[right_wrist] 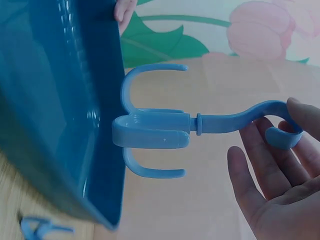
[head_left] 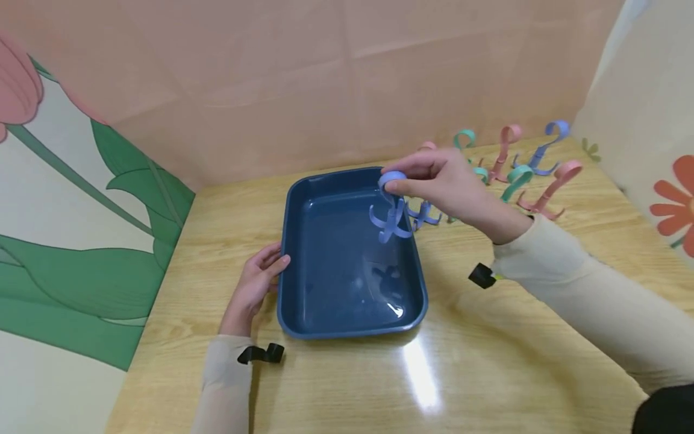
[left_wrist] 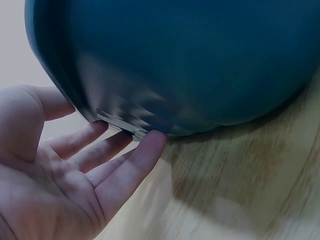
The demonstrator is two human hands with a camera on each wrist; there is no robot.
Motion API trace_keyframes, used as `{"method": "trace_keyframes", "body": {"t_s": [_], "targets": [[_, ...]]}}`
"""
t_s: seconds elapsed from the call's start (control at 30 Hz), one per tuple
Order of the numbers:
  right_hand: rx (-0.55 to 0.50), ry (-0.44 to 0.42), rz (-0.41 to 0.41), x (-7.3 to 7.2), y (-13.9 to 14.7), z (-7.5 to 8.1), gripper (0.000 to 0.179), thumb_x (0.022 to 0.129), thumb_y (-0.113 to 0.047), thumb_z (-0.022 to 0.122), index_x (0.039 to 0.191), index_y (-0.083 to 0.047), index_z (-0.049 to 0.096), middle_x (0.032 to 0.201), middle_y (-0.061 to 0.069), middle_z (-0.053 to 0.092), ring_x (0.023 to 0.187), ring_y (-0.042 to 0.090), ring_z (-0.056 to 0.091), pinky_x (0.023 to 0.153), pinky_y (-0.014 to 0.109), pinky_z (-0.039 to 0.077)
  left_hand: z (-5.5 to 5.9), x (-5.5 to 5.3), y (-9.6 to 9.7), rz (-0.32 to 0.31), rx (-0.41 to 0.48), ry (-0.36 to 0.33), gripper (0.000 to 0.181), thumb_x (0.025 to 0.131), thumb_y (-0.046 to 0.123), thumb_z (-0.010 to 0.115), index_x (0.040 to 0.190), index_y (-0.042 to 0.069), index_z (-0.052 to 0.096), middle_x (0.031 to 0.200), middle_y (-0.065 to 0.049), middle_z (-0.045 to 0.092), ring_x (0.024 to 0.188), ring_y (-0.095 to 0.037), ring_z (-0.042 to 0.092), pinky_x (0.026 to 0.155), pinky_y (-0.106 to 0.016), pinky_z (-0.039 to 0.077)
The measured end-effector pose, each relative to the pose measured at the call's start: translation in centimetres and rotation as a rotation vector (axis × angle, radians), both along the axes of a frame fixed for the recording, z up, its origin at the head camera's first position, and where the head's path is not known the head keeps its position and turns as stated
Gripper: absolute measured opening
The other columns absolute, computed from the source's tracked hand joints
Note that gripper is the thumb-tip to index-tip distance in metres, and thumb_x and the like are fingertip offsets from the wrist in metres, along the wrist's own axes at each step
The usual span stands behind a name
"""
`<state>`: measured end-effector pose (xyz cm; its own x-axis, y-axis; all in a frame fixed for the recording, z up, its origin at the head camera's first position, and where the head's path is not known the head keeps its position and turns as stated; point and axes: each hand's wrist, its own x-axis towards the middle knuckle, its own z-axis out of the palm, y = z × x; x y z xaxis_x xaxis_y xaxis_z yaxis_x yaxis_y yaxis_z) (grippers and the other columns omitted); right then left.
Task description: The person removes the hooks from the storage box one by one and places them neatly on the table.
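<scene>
A dark blue rectangular tray [head_left: 352, 333] stands on the wooden table. My left hand [head_left: 255, 286] holds its left side, thumb at the rim and fingers against the outer wall, as the left wrist view also shows of the tray [left_wrist: 200, 65]. Over the tray's right part, my right hand [head_left: 455, 187] pinches a blue multi-prong rotating hook [head_left: 391, 223] by its curved top. Its prongs hang downward above the tray floor. In the right wrist view the hook [right_wrist: 155, 122] appears sideways, its curl between thumb and fingers.
Another blue hook [head_left: 425, 214] lies just outside the tray's right wall. Further right are several hooks, among them a pink hook [head_left: 550, 190], a green hook [head_left: 517, 178] and a blue hook [head_left: 542, 154]. A pinkish covering [head_left: 260, 78] rises behind the table; flower-printed panels flank it.
</scene>
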<state>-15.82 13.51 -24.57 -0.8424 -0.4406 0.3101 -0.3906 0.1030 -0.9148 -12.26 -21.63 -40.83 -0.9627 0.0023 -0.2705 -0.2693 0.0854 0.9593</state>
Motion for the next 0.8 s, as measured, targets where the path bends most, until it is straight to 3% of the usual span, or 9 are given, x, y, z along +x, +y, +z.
{"method": "trace_keyframes", "body": {"t_s": [0.07, 0.17, 0.33, 0.43, 0.57, 0.63, 0.7, 0.8], "targets": [[-0.052, -0.008, 0.007, 0.3, 1.4, -0.3, 0.024, 0.083, -0.003, 0.068, 0.105, 0.004, 0.067, 0.091, 0.016, 0.069, 0.089, 0.012, 0.055, 0.072, 0.018, 0.046, 0.0, 0.1, 0.0, -0.002, -0.001, 0.003, 0.048, 0.087, 0.028, 0.065, 0.131, 0.017, 0.051, 0.129, -0.007, 0.054, 0.099, -0.022, 0.061, 0.066, -0.039, 0.053], [-0.084, -0.029, -0.005, 0.4, 3.5, -1.0, 0.025, 0.082, 0.000, 0.068, 0.106, 0.006, 0.066, 0.093, 0.018, 0.068, 0.090, 0.020, 0.065, 0.077, 0.025, 0.051, 0.0, 0.2, -0.1, -0.002, 0.001, 0.008, 0.047, 0.088, 0.027, 0.065, 0.131, 0.016, 0.051, 0.129, -0.008, 0.053, 0.100, -0.022, 0.060, 0.068, -0.040, 0.053], [0.019, -0.030, -0.146, 0.9, 7.4, -2.1, 0.029, 0.082, -0.001, 0.069, 0.110, 0.004, 0.064, 0.097, 0.014, 0.069, 0.089, 0.020, 0.066, 0.076, 0.024, 0.051, -0.1, 0.4, -0.2, -0.001, 0.020, 0.017, 0.048, 0.088, 0.026, 0.065, 0.132, 0.015, 0.051, 0.129, -0.009, 0.053, 0.101, -0.023, 0.060, 0.069, -0.041, 0.053], [0.083, -0.034, -0.228, 1.3, 9.7, -2.8, 0.029, 0.082, -0.003, 0.068, 0.111, 0.002, 0.065, 0.097, 0.011, 0.069, 0.086, 0.018, 0.067, 0.070, 0.021, 0.051, -0.1, 0.5, -0.3, -0.001, 0.019, 0.018, 0.048, 0.088, 0.027, 0.065, 0.132, 0.015, 0.050, 0.129, -0.009, 0.053, 0.099, -0.022, 0.061, 0.068, -0.040, 0.054], [0.004, -0.075, -0.254, 1.6, 13.0, -3.8, 0.030, 0.083, 0.004, 0.065, 0.112, 0.008, 0.061, 0.097, 0.013, 0.069, 0.083, 0.018, 0.067, 0.059, 0.021, 0.050, 0.0, 0.6, -0.4, -0.002, 0.010, 0.018, 0.049, 0.088, 0.028, 0.064, 0.133, 0.015, 0.050, 0.129, -0.009, 0.053, 0.098, -0.021, 0.061, 0.067, -0.039, 0.054], [0.018, -0.102, -0.293, 2.0, 14.7, -4.0, 0.032, 0.084, 0.004, 0.064, 0.115, 0.008, 0.059, 0.099, 0.013, 0.068, 0.085, 0.016, 0.066, 0.062, 0.019, 0.048, 0.0, 0.6, -0.4, -0.003, 0.011, 0.020, 0.048, 0.088, 0.029, 0.064, 0.132, 0.016, 0.050, 0.129, -0.008, 0.053, 0.098, -0.021, 0.061, 0.066, -0.038, 0.054], [0.041, -0.125, -0.350, 2.5, 16.4, -4.2, 0.035, 0.084, 0.003, 0.064, 0.118, 0.008, 0.058, 0.102, 0.014, 0.068, 0.093, 0.015, 0.064, 0.074, 0.018, 0.048, 0.0, 0.7, -0.5, -0.003, 0.014, 0.022, 0.048, 0.088, 0.029, 0.065, 0.132, 0.015, 0.050, 0.129, -0.008, 0.053, 0.097, -0.020, 0.061, 0.066, -0.038, 0.054], [0.179, -0.110, -0.454, 2.9, 18.9, -4.7, 0.036, 0.086, -0.004, 0.065, 0.120, 0.003, 0.059, 0.112, 0.008, 0.065, 0.102, 0.012, 0.061, 0.079, 0.014, 0.044, -0.1, 0.8, -0.5, -0.012, 0.025, 0.026, 0.050, 0.088, 0.028, 0.064, 0.134, 0.015, 0.049, 0.129, -0.010, 0.053, 0.098, -0.020, 0.061, 0.066, -0.037, 0.054]]}}
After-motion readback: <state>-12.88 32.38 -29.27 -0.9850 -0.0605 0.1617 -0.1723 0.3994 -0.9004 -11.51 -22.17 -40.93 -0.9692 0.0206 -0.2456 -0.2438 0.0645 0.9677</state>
